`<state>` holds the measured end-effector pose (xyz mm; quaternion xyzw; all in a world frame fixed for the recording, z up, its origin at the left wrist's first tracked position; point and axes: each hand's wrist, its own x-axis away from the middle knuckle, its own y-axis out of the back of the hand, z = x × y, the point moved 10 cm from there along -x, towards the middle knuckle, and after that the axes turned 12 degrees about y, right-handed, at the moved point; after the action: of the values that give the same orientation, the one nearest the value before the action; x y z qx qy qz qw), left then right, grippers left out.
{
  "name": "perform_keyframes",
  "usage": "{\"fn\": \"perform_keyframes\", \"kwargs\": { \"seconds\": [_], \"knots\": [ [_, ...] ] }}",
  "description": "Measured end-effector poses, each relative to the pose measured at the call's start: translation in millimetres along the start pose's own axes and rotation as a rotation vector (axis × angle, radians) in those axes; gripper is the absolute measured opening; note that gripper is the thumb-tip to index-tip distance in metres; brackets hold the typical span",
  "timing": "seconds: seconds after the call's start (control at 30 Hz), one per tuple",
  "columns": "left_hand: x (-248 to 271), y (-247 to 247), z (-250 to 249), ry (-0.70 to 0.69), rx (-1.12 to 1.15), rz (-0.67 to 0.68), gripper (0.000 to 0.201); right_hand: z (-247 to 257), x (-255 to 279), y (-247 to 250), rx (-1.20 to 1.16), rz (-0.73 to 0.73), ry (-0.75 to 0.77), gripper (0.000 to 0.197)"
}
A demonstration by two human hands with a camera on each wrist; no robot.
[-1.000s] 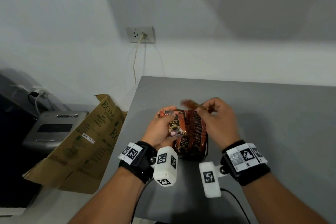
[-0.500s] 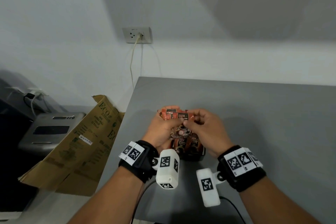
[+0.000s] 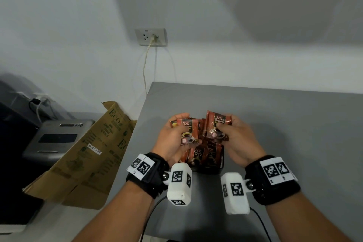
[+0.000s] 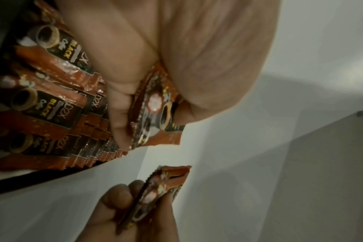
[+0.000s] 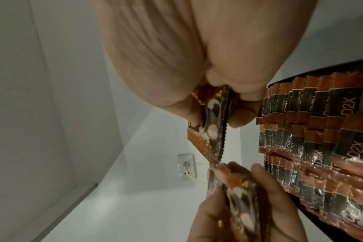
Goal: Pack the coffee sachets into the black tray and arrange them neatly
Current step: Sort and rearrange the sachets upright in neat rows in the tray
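Observation:
A black tray [image 3: 209, 170] near the grey table's front holds rows of red-brown coffee sachets [image 3: 204, 155] standing on edge, also seen as packed rows [image 4: 52, 114] [image 5: 321, 139] in both wrist views. Just above the tray, my left hand [image 3: 172, 139] grips a small bunch of sachets [image 3: 189, 130] [image 4: 153, 111] between thumb and fingers. My right hand [image 3: 233, 139] pinches a single sachet [image 3: 217, 126] [image 5: 209, 117] upright beside them. The tray's floor is hidden under the sachets.
The grey table [image 3: 275, 124] reaches the white wall. A folded cardboard box [image 3: 84, 155] leans against its left edge, with a grey device [image 3: 57, 137] beyond. A wall socket [image 3: 150, 36] with a cord hangs above the table's far left corner.
The hands were together over the bunch half a second ago; now the right hand has drawn one sachet away to the right, and the left keeps the others.

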<state>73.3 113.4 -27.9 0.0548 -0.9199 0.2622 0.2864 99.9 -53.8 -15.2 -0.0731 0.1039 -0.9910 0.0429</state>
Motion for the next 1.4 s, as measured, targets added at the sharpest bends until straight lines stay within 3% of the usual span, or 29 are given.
{"fn": "perform_keyframes", "kwargs": {
  "seconds": [0.17, 0.27, 0.4, 0.5, 0.63, 0.8, 1.0, 1.13, 1.27, 1.4],
  "knots": [
    [1, -11, 6, -0.029, -0.075, 0.007, 0.041, -21, 10, -24, -0.017, 0.137, -0.089, 0.024],
    [0, -8, 12, 0.038, 0.02, 0.029, 0.027, -24, 8, -22, -0.048, 0.095, -0.09, 0.025],
    [3, -3, 6, 0.038, 0.085, 0.065, 0.035, -18, 3, -4, -0.132, -0.008, -0.081, 0.018],
    [4, -1, 2, 0.014, 0.066, 0.054, 0.03, -12, 5, -6, -0.256, 0.008, -0.091, 0.018],
    [3, 2, -4, -0.005, 0.098, 0.062, 0.036, -16, 5, -4, -0.34, -0.012, -0.115, 0.03],
    [2, 9, -7, -0.012, 0.153, 0.074, 0.046, -22, 4, 8, -0.313, -0.054, -0.118, 0.029],
    [-7, 15, -5, -0.078, -0.111, -0.06, 0.02, -22, 6, 13, -0.271, -0.066, -0.112, 0.026],
    [-11, 30, -7, -0.162, -0.156, -0.186, 0.025, -19, 5, 13, -0.286, -0.056, -0.085, 0.025],
    [-11, 26, 2, -0.141, -0.127, -0.176, 0.021, -9, 7, 5, -0.267, -0.022, -0.021, 0.022],
    [-8, 6, 10, -0.086, -0.079, -0.076, 0.02, 2, 10, -3, -0.145, 0.01, 0.058, 0.025]
  ]
}}
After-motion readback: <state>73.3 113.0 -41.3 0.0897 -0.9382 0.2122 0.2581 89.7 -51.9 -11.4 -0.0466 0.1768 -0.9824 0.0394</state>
